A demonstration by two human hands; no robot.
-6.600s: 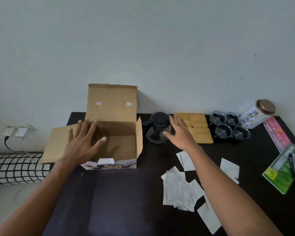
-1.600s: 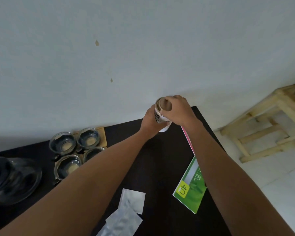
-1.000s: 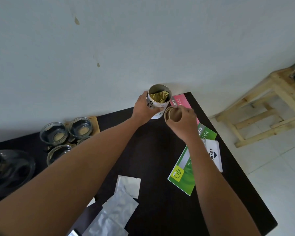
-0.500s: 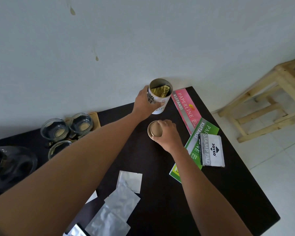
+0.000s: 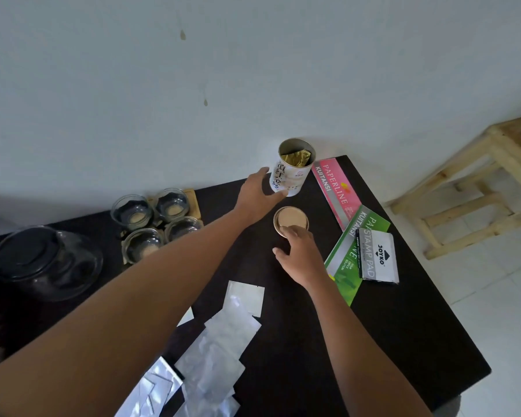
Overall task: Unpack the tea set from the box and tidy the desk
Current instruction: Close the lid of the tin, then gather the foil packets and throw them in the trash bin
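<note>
**Tea tin open at the far edge, lid parked next to it**

Plain pale wall behind a dark tabletop (image 5: 283, 341), with a wooden stool (image 5: 478, 182) off to the right on the tiled floor. At the far right of the tabletop the tea tin (image 5: 292, 173) stood open, leaning a bit, gold foil bag showing inside. The left hand (image 5: 257, 197) sat against its near-left side, fingers spread and loose, touching rather than properly gripping, so call that grip released. The lid (image 5: 291, 221) lay flat just near of the tin. The right hand (image 5: 301, 254) hovered at the lid's near edge, fingertips touching it or close to it, fingers relaxed, holding nothing.

Handling guess: the tin looked light and stiff, smooth-sided, tall enough to tip, so I'd wrap it round the middle rather than nudge it. The lid is a thin disc, best pinched by its rim.

The four glass cups (image 5: 157, 224) clustered on the left by wooden coasters (image 5: 191, 197), and the glass teapot (image 5: 42, 260) further left. Both are fragile, and a swinging forearm could catch them.

Room-wise, the tin was close to the far edge, with the pink receipt book (image 5: 337, 191), green book (image 5: 348, 266) and stamp pad (image 5: 376, 254) crowding the right. Silver sachets (image 5: 217, 350) littered the near side. The open patch was the dark middle, near of the lid.
</note>
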